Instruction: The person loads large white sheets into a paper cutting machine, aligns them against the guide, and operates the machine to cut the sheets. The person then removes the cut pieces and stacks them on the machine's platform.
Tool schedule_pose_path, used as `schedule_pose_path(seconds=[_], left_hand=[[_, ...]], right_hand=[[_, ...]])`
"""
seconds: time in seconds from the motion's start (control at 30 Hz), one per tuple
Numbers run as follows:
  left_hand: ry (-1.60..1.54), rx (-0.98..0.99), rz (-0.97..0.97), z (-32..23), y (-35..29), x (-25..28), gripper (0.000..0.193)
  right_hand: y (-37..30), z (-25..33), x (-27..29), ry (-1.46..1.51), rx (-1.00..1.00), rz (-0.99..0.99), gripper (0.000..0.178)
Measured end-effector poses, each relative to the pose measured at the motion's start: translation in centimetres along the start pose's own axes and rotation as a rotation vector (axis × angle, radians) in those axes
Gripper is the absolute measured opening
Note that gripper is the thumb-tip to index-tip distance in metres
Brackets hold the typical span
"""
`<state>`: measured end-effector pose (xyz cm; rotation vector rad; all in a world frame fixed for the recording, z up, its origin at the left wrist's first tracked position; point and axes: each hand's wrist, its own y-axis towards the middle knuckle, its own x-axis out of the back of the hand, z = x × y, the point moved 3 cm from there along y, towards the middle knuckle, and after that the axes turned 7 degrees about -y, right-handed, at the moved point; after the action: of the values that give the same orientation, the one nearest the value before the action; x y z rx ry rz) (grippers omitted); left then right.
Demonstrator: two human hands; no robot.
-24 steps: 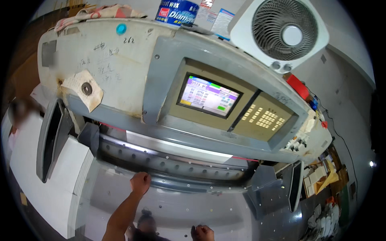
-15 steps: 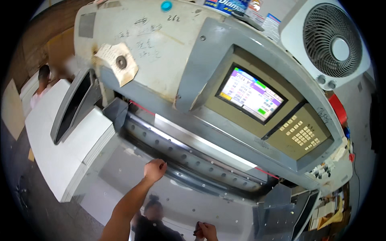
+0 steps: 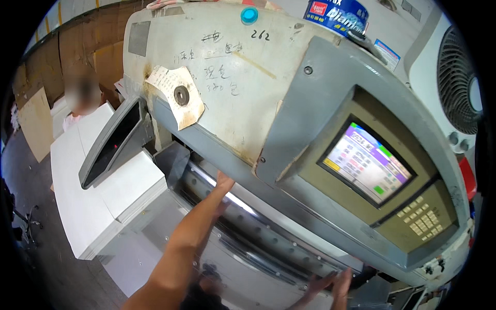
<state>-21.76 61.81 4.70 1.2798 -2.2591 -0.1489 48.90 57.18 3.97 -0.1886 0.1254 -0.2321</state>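
A large grey and off-white paper-cutting machine fills the middle of the view, its slot running under the front cover (image 3: pixel 222 139). My left hand (image 3: pixel 223 185) reaches to the left part of this slot, touching or close to the white sheet edge there; its fingertips are hidden. My right hand (image 3: pixel 342 281) is at the right end, beside the white paper (image 3: pixel 330 249) in the slot; its fingers are partly hidden and blurred. Between and below the hands lies the shiny metal table (image 3: pixel 243 274), dotted with small holes and reflecting my arms.
A lit screen (image 3: pixel 367 160) and keypad (image 3: pixel 423 219) sit on the right panel. Atop the machine stand a blue can (image 3: pixel 336 15) and a turquoise cap (image 3: pixel 249 16). A white fan (image 3: pixel 460 82) is at right. Paper stacks (image 3: pixel 137 188) lie left, near another person (image 3: pixel 77 116).
Both hands have moved forward from over the metal table to the slot, the right one also far to the right. The view has shifted, so the machine appears lower and further right.
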Motion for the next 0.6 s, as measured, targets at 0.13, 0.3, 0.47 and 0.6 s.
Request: schedule_pose_path(seconds=[0.13, 0.3, 0.47, 0.6], left_hand=[[0.006, 0.153, 0.238, 2.0, 3.8, -5.5, 0.062], [0.127, 0.137, 0.293, 10.9, 3.3, -8.8, 0.062], [-0.045, 0.390, 0.179, 10.2, -2.7, -6.3, 0.057], [-0.447, 0.411, 0.076, -2.7, -7.7, 3.1, 0.041]], right_hand=[[10.9, 0.1, 4.9, -0.399, 0.244, -0.191, 0.066], [12.8, 0.1, 0.9, -0.122, 0.113, -0.200, 0.050], [11.6, -0.9, 0.8, -0.019, 0.031, -0.180, 0.036], [4.4, 1.2, 4.8, 0.059, 0.067, -0.346, 0.028]])
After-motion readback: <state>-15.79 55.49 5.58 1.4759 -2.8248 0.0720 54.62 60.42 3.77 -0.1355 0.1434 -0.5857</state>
